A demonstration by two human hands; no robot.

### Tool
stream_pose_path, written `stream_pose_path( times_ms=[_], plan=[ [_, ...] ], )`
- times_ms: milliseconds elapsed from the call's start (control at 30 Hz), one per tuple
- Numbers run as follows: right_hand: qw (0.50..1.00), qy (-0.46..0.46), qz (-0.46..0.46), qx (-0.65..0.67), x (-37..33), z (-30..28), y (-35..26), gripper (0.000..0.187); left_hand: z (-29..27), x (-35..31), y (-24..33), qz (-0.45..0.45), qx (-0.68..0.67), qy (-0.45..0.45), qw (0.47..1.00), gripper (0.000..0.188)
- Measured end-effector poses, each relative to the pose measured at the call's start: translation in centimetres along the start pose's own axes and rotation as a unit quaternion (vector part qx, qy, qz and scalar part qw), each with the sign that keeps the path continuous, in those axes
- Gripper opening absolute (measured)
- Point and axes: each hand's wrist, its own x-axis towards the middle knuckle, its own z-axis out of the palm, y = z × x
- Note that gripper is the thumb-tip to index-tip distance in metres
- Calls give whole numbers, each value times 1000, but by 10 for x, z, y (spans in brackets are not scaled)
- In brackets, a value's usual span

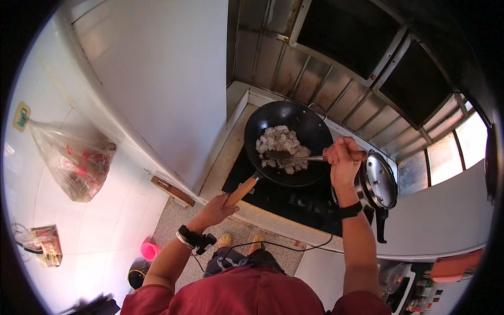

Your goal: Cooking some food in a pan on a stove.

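Note:
A black wok [307,116] sits on the dark cooktop, with a lumpy heap of white rice [280,143] in its middle and left part. My left hand [214,212] is closed round the wok's wooden handle [242,192]. In my right hand [342,163], held over the wok's right rim, is a spatula [313,158] with a wooden grip. Its metal shaft reaches left into the wok. The blade is partly hidden by the rice.
Right of the wok stands a pressure cooker with a steel lid [380,180]. The cooktop [283,202] lies below the wok. A white panel [173,79] rises on the left, near a hanging plastic bag [79,157]. A black cable [294,249] crosses in front of me. A pink container [149,251] stands low at left.

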Motion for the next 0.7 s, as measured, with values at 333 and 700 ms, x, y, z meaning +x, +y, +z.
stream_pose_path(
  times_ms=[333,700],
  plan=[
    [986,-40,-17,-162,18,-6,-31,16,0,-2,-5,3,-3,11,1000,35],
    [982,-21,-11,-189,15,-17,-29,18,0,-1,-11,11,4,16,1000,36]
  ],
)
